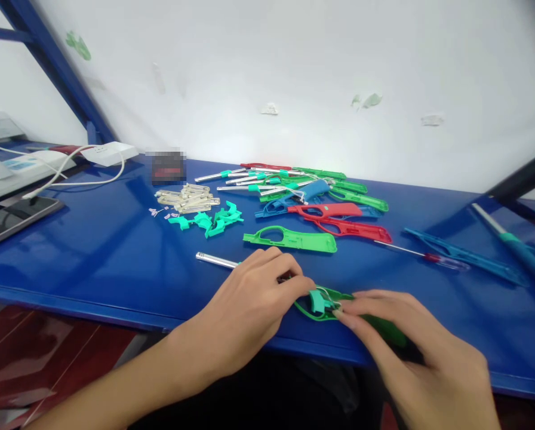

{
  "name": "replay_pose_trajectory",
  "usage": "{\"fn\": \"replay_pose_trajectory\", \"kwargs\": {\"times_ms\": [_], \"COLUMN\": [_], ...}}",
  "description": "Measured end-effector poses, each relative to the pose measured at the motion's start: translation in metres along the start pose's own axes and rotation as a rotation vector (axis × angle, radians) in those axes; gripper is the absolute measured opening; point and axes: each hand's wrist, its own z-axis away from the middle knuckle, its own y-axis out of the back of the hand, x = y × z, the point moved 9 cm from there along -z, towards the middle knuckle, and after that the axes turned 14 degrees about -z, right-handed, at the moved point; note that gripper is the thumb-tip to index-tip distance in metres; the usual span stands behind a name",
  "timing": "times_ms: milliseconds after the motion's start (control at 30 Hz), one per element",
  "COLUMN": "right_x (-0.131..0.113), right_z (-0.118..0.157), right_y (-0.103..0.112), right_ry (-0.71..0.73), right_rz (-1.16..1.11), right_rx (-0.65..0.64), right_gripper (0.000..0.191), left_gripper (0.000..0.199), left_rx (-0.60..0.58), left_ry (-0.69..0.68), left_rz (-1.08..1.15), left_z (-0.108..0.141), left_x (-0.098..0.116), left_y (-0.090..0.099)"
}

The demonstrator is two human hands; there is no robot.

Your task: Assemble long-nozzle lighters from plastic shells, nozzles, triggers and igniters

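A green lighter casing half (pixel 386 329) lies near the table's front edge, under both hands. Inside it sit a teal trigger (pixel 316 301) and thin wires. A silver lighter tube (pixel 216 260) sticks out to the left from beneath my left hand (pixel 254 298). That hand is closed over the tube end of the lighter, its thumb and forefinger close to the trigger. My right hand (pixel 415 334) pinches at the casing just right of the trigger, with thumb and forefinger by the wires. What lies under the fingertips is partly hidden.
Another green casing half (pixel 294 240) lies behind my hands. Beyond are teal triggers (pixel 211 221), clear fuel tanks (pixel 189 198), and piled tubes and casings. To the right lie a screwdriver (pixel 437 258) and a blue casing half (pixel 464 254). A phone (pixel 21 218) sits left.
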Motion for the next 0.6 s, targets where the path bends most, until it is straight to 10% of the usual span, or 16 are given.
{"fn": "replay_pose_trajectory", "kwargs": {"times_ms": [600], "right_x": [0.0040], "right_z": [-0.0033], "right_y": [-0.0006], "right_ry": [-0.052], "right_rz": [-0.085], "right_rx": [-0.006], "right_gripper": [0.011], "left_gripper": [0.035], "left_rx": [0.027], "left_ry": [-0.014], "left_rz": [-0.048], "left_z": [-0.0060], "left_x": [0.0055], "left_y": [0.0050]}}
